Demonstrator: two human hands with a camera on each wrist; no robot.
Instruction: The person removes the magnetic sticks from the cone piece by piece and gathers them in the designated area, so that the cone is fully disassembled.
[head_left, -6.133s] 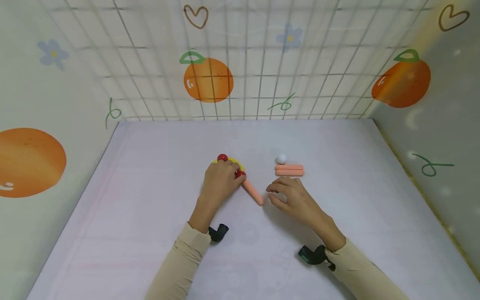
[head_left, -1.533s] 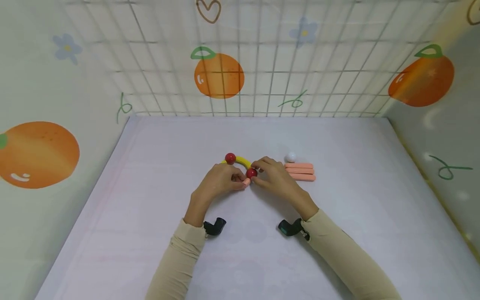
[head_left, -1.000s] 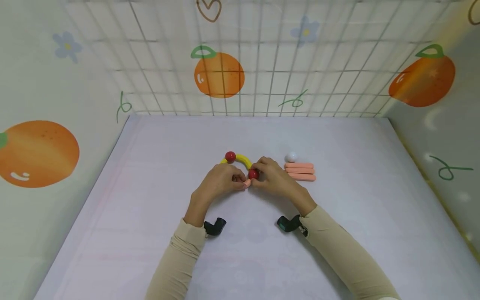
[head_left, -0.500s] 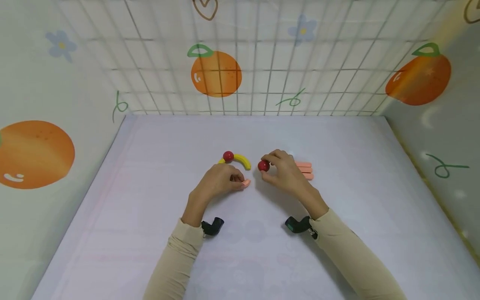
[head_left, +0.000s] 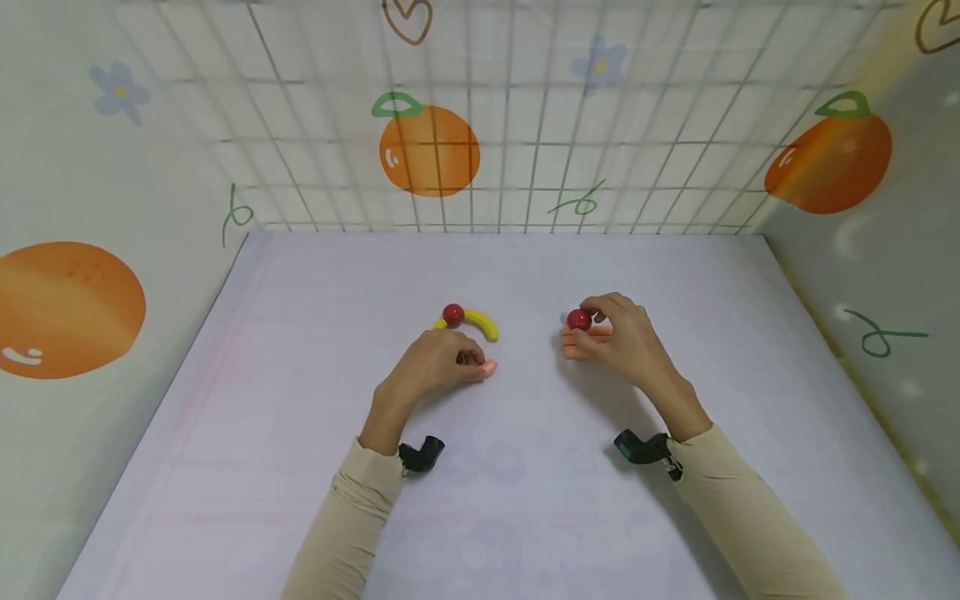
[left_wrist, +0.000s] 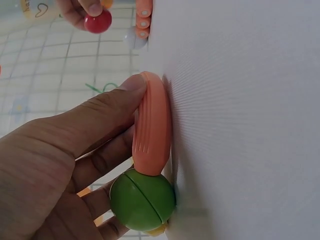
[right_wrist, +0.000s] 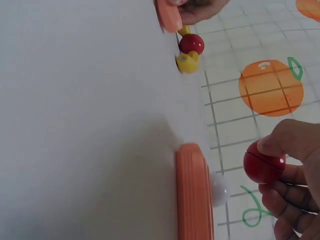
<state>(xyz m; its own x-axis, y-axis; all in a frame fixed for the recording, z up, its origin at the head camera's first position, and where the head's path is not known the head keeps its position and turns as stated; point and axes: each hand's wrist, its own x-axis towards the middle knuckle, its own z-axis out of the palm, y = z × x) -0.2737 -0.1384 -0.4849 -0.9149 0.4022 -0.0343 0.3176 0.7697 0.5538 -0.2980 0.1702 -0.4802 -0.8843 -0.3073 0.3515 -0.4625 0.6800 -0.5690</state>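
Observation:
My right hand (head_left: 633,346) pinches a red ball (right_wrist: 264,162) between thumb and fingers, held above the salmon-coloured rods (right_wrist: 194,200) and the white ball (right_wrist: 218,190). My left hand (head_left: 431,367) pinches a short, ridged, salmon-coloured piece (left_wrist: 152,125) close to the table. That piece touches a green ball (left_wrist: 142,200), which the head view hides behind the hand. Just beyond the left hand a second red ball (head_left: 453,314) sits joined to a yellow curved piece (head_left: 482,323), whose right end is bare. More yellow shows left of this ball, partly covered by the hand.
The pale table (head_left: 480,517) ends at a gridded curtain (head_left: 525,125) behind and at side walls left and right. Rods and white ball lie together right of centre. A black wrist camera (head_left: 422,455) sits under the left wrist, another (head_left: 645,448) under the right.
A salmon rod, earlier slanting from the lower red ball, joined the pile on the right. My right hand then took that red ball off the yellow piece and carried it right. The left stays put.

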